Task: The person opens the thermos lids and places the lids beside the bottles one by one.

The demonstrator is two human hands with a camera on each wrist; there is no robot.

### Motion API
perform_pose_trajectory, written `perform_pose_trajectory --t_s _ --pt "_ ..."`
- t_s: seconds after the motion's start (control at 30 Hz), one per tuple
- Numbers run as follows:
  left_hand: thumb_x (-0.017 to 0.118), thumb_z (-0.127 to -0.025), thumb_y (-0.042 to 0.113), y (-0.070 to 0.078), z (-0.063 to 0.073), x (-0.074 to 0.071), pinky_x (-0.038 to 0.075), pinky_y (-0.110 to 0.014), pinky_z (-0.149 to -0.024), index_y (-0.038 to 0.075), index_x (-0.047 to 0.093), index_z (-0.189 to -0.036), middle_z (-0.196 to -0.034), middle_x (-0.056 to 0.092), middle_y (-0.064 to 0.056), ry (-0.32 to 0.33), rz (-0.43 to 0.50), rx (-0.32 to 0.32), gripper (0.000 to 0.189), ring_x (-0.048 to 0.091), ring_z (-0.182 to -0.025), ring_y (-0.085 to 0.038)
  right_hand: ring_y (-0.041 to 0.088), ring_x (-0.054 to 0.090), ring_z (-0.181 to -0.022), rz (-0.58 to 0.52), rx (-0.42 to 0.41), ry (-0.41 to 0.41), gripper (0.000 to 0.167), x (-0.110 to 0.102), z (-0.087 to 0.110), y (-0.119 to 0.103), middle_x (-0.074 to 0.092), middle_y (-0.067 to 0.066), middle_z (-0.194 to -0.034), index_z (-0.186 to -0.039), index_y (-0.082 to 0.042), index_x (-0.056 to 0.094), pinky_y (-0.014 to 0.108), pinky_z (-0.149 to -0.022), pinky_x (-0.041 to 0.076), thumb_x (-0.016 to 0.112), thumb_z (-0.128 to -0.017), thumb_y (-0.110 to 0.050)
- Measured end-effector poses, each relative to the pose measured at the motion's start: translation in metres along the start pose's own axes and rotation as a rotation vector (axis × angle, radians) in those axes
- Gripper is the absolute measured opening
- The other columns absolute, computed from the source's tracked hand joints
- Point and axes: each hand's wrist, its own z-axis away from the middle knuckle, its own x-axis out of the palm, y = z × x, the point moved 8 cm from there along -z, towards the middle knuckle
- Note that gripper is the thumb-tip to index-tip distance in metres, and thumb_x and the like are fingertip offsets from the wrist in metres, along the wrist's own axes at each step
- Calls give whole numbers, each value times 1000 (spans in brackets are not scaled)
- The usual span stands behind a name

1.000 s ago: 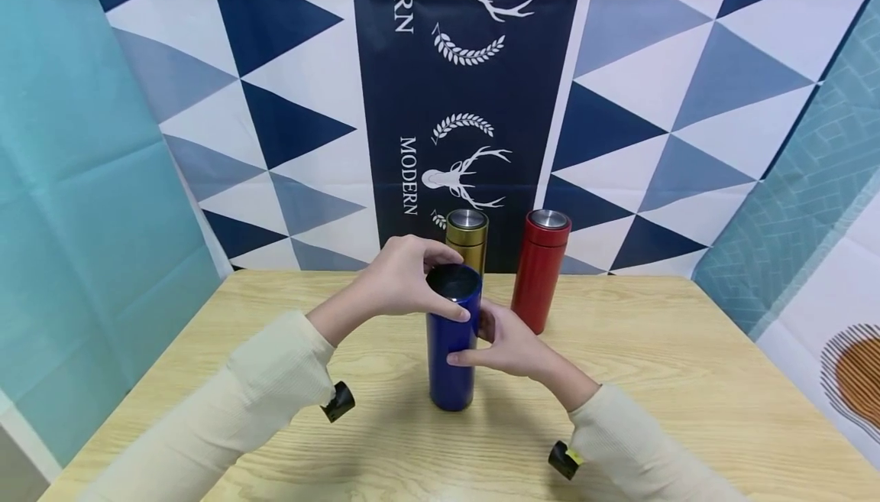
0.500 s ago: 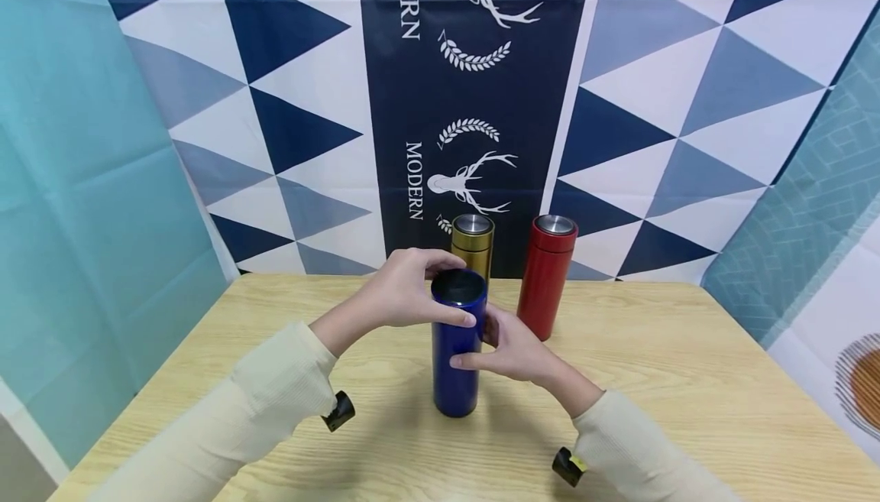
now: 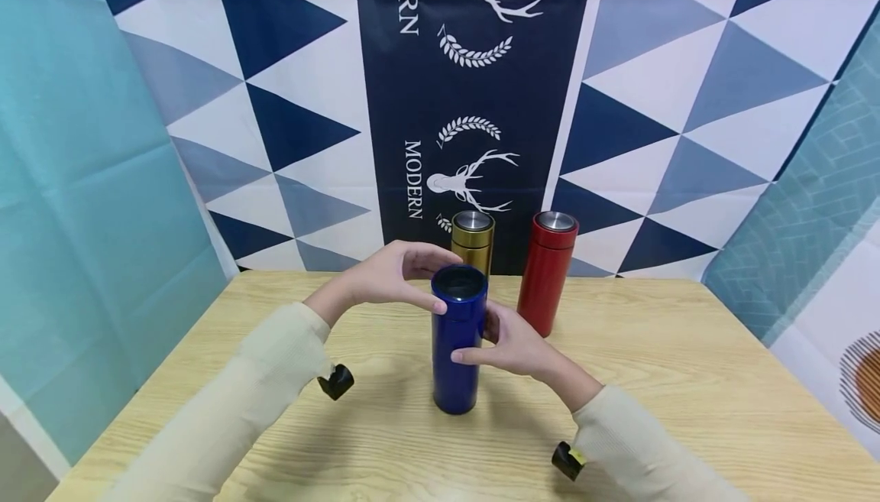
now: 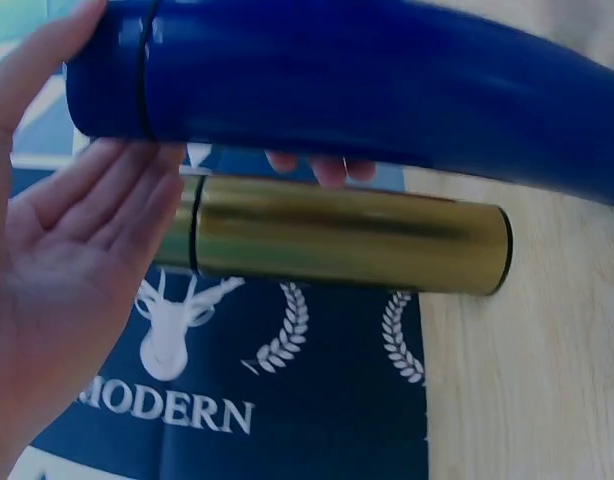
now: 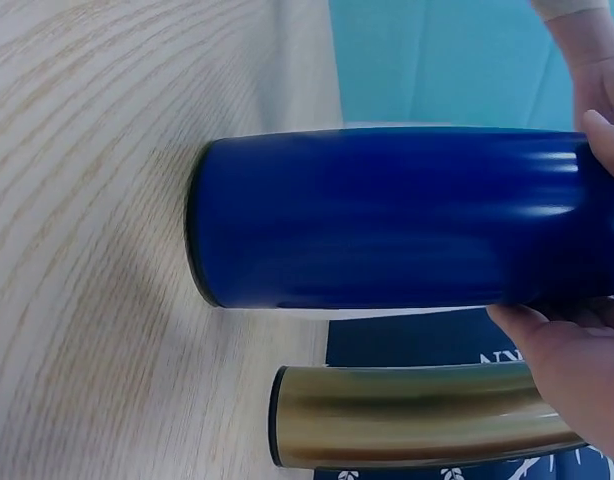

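An upright blue thermos [image 3: 455, 380] stands on the wooden table, its dark top ringed in blue. A thin black seam below the cap shows in the left wrist view. My right hand [image 3: 512, 341] grips its middle from the right, thumb across the front and fingers behind. Around the capped end is my left hand [image 3: 385, 273], palm open and fingers fairly straight behind the cap [image 4: 107, 70]. The left thumb tip lies at the cap's left edge. Behind the blue thermos is a gold thermos [image 3: 473, 246], partly hidden by it.
A red thermos [image 3: 548, 276] with a silver top stands back right, beyond my right hand. The wooden table [image 3: 660, 364] ends at a patterned cloth backdrop [image 3: 302, 105] with deer heads and triangles. Teal cloth [image 3: 89, 204] hangs on the left.
My left hand has loosened from the cap and shifted slightly left, its thumb sliding from the front to the left edge. The right hand keeps its hold; the blue thermos stays in place.
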Motion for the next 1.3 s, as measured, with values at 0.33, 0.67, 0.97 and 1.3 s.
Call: perform_pose_trajectory --t_s 0.33,0.67,0.97,1.3 --pt "86 -68 38 -15 -15 21 42 -47 -111 1 48 -138 -138 54 -22 -207 256 107 88 50 -129 -39 34 60 -120 -36 -22 -70 65 8 2 3 58 21 -133 -137 1 41 48 -104 47 73 -84 -18" --pt "86 -67 37 -15 -17 20 45 -49 -106 -3 51 -133 -131 59 -23 -207 297 95 86 53 -124 -43 35 58 -123 -44 -36 -94 65 9 3 4 56 21 -136 -140 0 39 50 -105 46 71 -86 -19" --pt "81 -73 42 -12 -13 19 45 -48 -107 4 50 -137 -134 56 -25 -142 220 133 80 52 -126 -41 35 59 -121 -27 -29 -42 65 3 1 5 56 21 -135 -138 1 40 46 -104 48 72 -85 -17" --pt "75 -79 43 -11 -6 16 51 -41 -101 7 50 -138 -131 61 -17 -42 130 136 73 61 -118 -24 37 59 -121 -50 -34 -19 67 3 -5 6 55 24 -135 -139 2 40 47 -104 48 73 -84 -16"
